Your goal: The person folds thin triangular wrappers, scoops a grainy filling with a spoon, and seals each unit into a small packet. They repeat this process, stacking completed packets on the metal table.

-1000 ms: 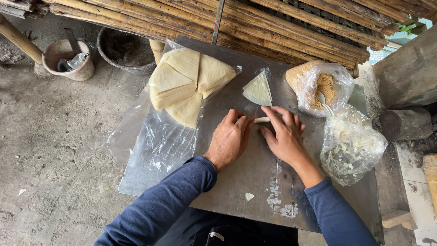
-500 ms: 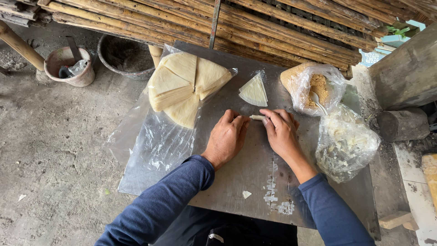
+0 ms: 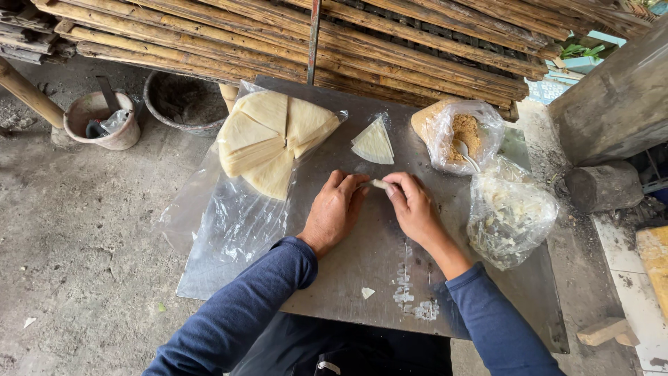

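While your two blue sleeves (image 3: 250,306) come up from the bottom edge, both of your hands meet in the middle of the grey metal tabletop (image 3: 362,264). Your left hand (image 3: 334,212) lies palm down with its fingers curled in, and your right hand (image 3: 414,205) is curled the same way just beside it. Between them sits a small pale roll (image 3: 379,184), and the fingertips of both hands pinch it, one at each end. Its long side runs left to right, across you, so each hand has its own end. Your right thumb seems to sit a bit more over it, but both hands are about equally close. Near you on the tabletop lie a tiny pale scrap (image 3: 367,292) and some white smears (image 3: 410,296). Just past the roll, away from you, a single pale triangle wrapper (image 3: 374,143) lies flat. To its left, a stack of the same wrappers (image 3: 275,139) rests on a clear plastic sheet (image 3: 229,223). To the right stand two plastic bags: a nearer one with whitish filling (image 3: 511,216), and a farther one with brown crumbs (image 3: 463,132) and a spoon inside. Farthest away are bamboo poles (image 3: 348,35).
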